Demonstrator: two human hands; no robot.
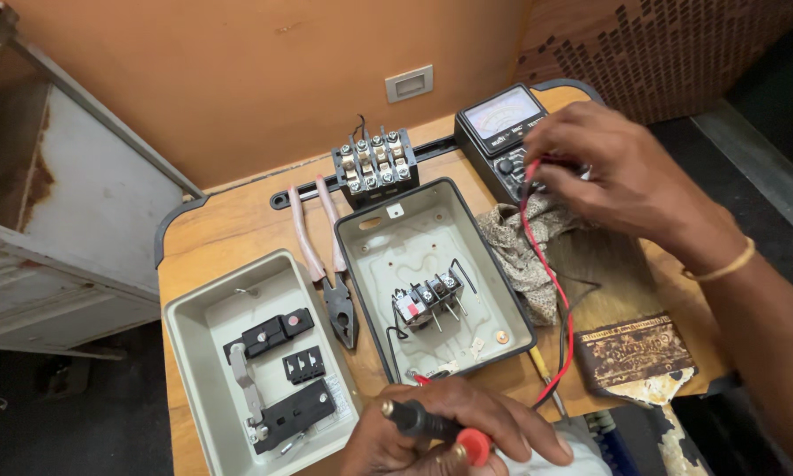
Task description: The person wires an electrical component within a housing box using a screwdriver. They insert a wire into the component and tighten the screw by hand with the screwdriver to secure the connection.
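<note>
At the near edge, your left hand (454, 432) grips a red-tipped probe (432, 427) just short of the open box (432, 273). Far right, your right hand (626, 176) pinches the leads at the meter (502, 132). You seem to be setting it up; touching the probe tip to the box's small terminals calls for steadiness.

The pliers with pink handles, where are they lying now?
In the head view, the pliers lie on the wooden table, left of centre, between the two open grey switch boxes, jaws pointing toward the person.
</note>
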